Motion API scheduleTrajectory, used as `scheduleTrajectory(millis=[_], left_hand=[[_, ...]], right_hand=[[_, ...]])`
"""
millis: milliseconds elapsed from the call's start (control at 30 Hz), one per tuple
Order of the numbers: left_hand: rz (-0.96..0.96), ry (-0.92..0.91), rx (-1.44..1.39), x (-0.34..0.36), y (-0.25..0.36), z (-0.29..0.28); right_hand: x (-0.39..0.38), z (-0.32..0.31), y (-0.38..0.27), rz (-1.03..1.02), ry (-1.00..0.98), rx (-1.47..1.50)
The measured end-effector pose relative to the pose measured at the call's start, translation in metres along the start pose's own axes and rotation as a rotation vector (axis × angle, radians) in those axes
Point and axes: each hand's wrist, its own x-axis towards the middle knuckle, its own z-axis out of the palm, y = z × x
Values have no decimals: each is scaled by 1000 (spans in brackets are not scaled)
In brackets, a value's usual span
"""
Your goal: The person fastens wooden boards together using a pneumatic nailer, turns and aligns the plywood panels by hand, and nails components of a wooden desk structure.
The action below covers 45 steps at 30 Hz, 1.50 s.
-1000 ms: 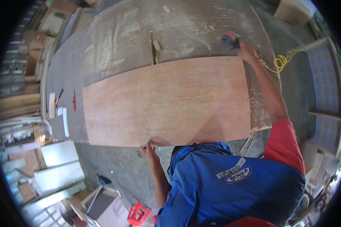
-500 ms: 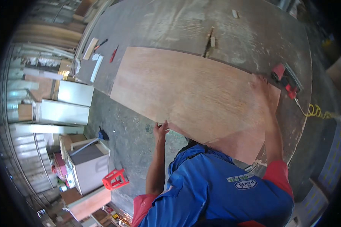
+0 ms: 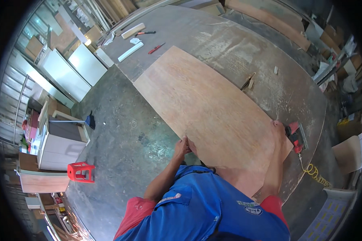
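A plywood panel (image 3: 213, 116) lies diagonally on the counter (image 3: 225, 42) across the frame's centre. The left hand (image 3: 182, 147) grips its lower-left edge; the right hand (image 3: 277, 126) contacts its upper-right edge. A red sander (image 3: 296, 135) rests just beside the right hand, with a yellow coiled hose (image 3: 314, 174) at lower right. A white strip (image 3: 130, 52) lies at upper left. A red stool (image 3: 74, 172) stands at lower left.
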Motion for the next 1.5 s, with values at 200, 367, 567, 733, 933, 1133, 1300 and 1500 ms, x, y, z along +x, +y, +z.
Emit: scheduleTrajectory(millis=[200,367,567,733,933,1133,1300,1500], left_hand=[[-122,-2,-268,-17,7,11],[50,-197,-659,8,-6,-7],[-24,-195,-757,13,-16,-51],[12,-719,-1085,151,-105,-209],[657,177,-465,32,73,-165],[1000,-1,-312,-34,174,-177],[1114,25,-381,-133,232,-178],[1375,464,70,-206,287,-179]], right_hand=[[-105,-108,-82,73,353,-2],[-267,-166,-215,-194,907,-319],[-433,-117,-275,-289,1078,-282],[-461,-59,-272,-348,1025,-93],[-484,-39,-271,-45,703,318],[-444,-67,-374,-707,344,593],[-440,-76,-362,-507,230,845],[-467,-38,-340,-492,399,1479]])
